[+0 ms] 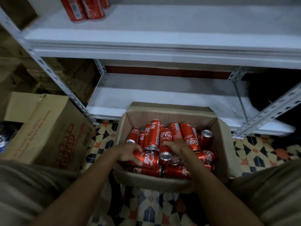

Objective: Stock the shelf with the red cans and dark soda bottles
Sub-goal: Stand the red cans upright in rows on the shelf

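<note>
Head view looks down into an open box on the patterned floor, heaped with red cans lying at all angles, some on their sides, some end-up. Left hand curls round a can lying on its side at the near edge of the heap, fingers over the top and thumb under. Right hand reaches into the middle of the pile with fingers bent onto a can there, but how fully it has hold I cannot tell, since the fingertips are blurred among the cans. A few cans already stand on the upper shelf; the lower shelf just behind the box carries none that I can see. No dark bottles can be made out, though a second box sits to the left. The main risk, as I judge it, is the loose heap: pulling one can from under its neighbours may set others rolling, or knock one over the bent-down near flap. A weak right-hand hold could drop a can on the way up and dent it. Lifting both cans at once also leaves no hand free to steady the pile, and the shelf edge overhangs the lift path.
</note>
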